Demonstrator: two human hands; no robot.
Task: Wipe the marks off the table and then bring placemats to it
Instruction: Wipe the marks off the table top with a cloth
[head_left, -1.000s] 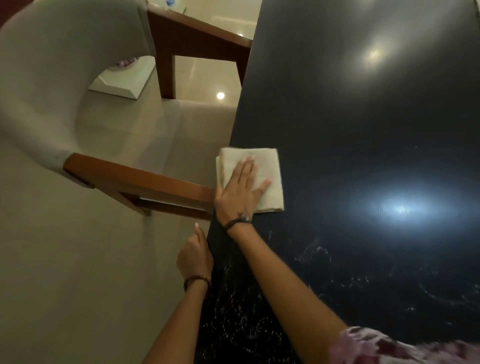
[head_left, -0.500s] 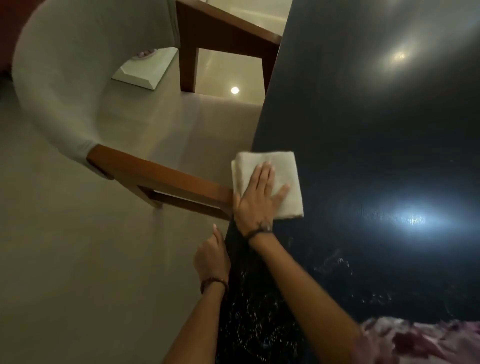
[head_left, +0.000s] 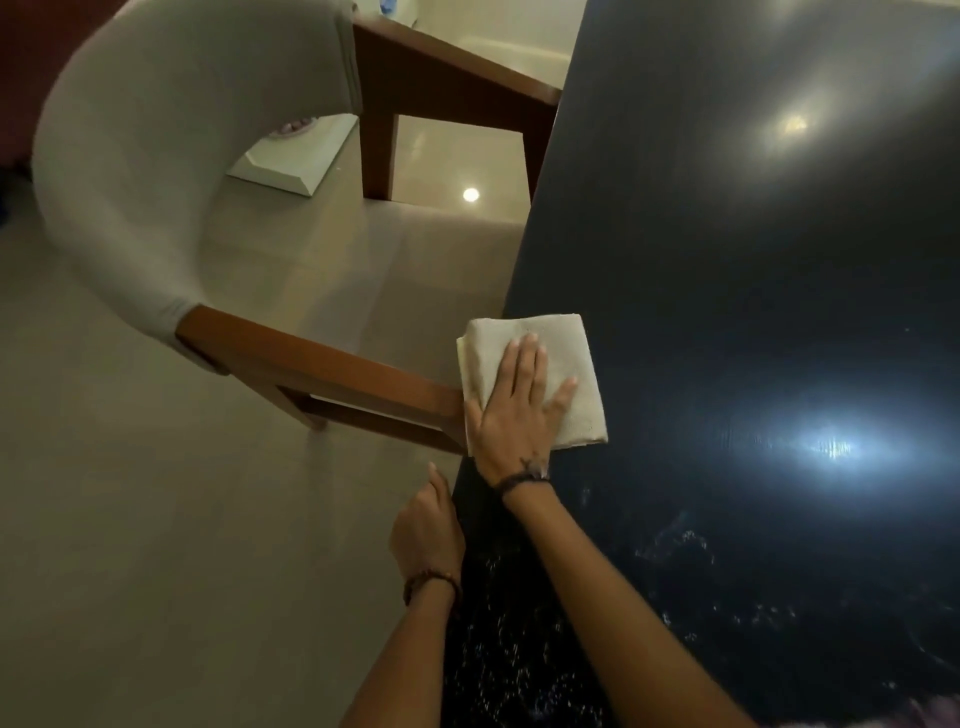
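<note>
Nearest: white speckled marks (head_left: 498, 649) scattered over the dark bench (head_left: 753, 260) close to the body, more marks to the right, not yet wiped.

Left hand (head_left: 428, 530) at the bench's left edge, fingers curled over the rim with the thumb raised; apparently steadying the body during the reach, though the grip underneath hidden from view. Beaded bracelet (head_left: 431, 582) on that wrist.

Right hand (head_left: 514, 410) further out, laid flat on a folded cream cloth (head_left: 535, 379); fingers (head_left: 527, 358) straight and slightly spread, thumb out to the right, pressing down rather than gripping. Flat palm judged to spread pressure across the whole pad for wiping. Cloth lying on the bench at its left edge, one side overhanging slightly.

Just beside the cloth: wooden arm of an upholstered armchair (head_left: 156, 182), drawn up to the bench edge, contact uncertain.

Beyond: clean-looking glossy bench surface with ceiling-light reflections; tiled floor (head_left: 130, 519); white block-shaped object (head_left: 291, 166) on the floor behind the chair.

No placemats in view; wiping stage judged in progress, nearer marks remaining.
</note>
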